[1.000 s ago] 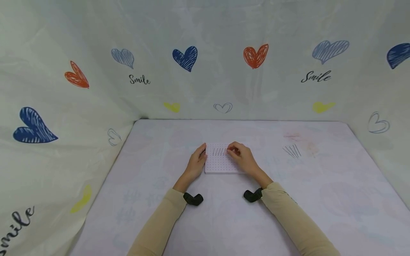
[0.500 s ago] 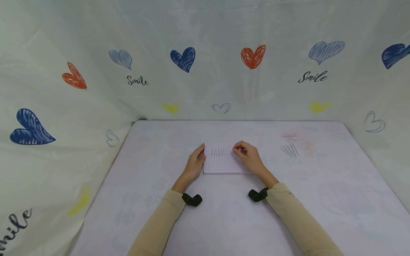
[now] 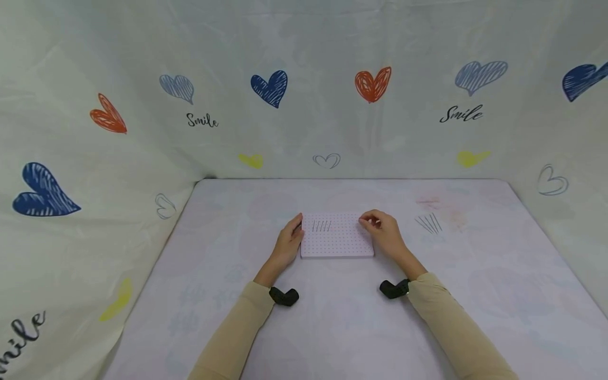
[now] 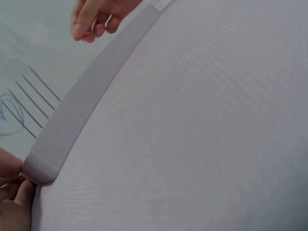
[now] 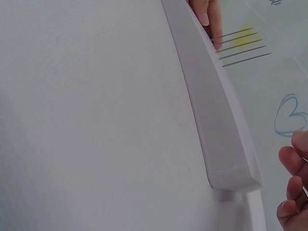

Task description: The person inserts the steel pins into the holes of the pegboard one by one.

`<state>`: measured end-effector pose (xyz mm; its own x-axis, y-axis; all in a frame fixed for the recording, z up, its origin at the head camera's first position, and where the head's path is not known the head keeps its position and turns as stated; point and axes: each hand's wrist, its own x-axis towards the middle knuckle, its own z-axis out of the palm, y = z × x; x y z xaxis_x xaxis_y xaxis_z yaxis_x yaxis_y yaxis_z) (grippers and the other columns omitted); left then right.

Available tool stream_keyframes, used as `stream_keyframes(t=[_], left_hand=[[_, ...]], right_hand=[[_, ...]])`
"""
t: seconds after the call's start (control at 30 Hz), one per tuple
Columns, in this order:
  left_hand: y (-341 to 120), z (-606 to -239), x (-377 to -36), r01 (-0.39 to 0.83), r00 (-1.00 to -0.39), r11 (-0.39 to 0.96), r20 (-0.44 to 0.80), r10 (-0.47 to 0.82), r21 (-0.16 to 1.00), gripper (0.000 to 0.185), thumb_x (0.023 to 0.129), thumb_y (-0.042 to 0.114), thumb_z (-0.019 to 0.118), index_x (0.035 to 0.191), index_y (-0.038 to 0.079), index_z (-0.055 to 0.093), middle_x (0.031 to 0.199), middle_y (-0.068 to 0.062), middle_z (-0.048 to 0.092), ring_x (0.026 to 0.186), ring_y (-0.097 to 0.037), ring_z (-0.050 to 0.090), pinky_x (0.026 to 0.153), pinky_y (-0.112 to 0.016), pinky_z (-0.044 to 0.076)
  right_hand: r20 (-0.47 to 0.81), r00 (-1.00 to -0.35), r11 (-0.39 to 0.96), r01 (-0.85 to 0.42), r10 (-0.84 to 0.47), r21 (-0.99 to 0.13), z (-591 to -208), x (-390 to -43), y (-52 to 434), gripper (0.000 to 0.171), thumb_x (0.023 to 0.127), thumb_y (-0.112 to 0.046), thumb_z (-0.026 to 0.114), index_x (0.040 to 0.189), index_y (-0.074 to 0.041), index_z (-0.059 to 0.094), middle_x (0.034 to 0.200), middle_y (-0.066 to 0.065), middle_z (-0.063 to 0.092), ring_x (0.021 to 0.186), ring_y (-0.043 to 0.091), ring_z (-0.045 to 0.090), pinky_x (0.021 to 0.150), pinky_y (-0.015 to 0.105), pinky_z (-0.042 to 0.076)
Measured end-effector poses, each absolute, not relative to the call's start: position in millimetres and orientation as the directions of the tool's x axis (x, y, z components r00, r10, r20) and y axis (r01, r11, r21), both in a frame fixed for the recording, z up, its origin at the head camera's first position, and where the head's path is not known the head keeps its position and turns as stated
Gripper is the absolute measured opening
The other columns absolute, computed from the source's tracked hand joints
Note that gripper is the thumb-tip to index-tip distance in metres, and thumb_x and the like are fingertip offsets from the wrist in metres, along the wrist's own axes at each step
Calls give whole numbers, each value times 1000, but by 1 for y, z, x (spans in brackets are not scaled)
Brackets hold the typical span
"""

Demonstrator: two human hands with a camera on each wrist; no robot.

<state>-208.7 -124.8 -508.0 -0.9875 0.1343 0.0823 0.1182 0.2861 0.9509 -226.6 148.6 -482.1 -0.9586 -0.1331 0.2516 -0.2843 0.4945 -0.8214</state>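
Observation:
A white pegboard lies flat on the table, with several thin dark pins standing in its far left part. My left hand holds the board's left edge, thumb on top. In the left wrist view its fingers pinch the board's near corner. My right hand hovers at the board's right edge with loosely curled fingers and holds nothing. In the right wrist view its fingertips are just clear of the board's corner.
Several loose pins lie on the table to the right of the right hand. Curtain walls printed with hearts close off the back and both sides. A faint reddish stain marks the table beyond the loose pins.
My right hand has drawn back to the right, from beside the standing pins to the board's right edge. The left hand and the board have stayed where they were.

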Motion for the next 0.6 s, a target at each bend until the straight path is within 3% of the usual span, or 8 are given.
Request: stream_keyframes(t=[0.6], left_hand=[[-127,-508,-209,108,-987,308,66,145,945,51,106,0,40,155,-3,26,161,-18,26,146,-29,29,119,-37,28]], right_hand=[[298,-954,564,-267,-37,-782,-480,-233,182,13,95,-8,68,99,4,71,90,16,65,79,21,47,61,20,37]])
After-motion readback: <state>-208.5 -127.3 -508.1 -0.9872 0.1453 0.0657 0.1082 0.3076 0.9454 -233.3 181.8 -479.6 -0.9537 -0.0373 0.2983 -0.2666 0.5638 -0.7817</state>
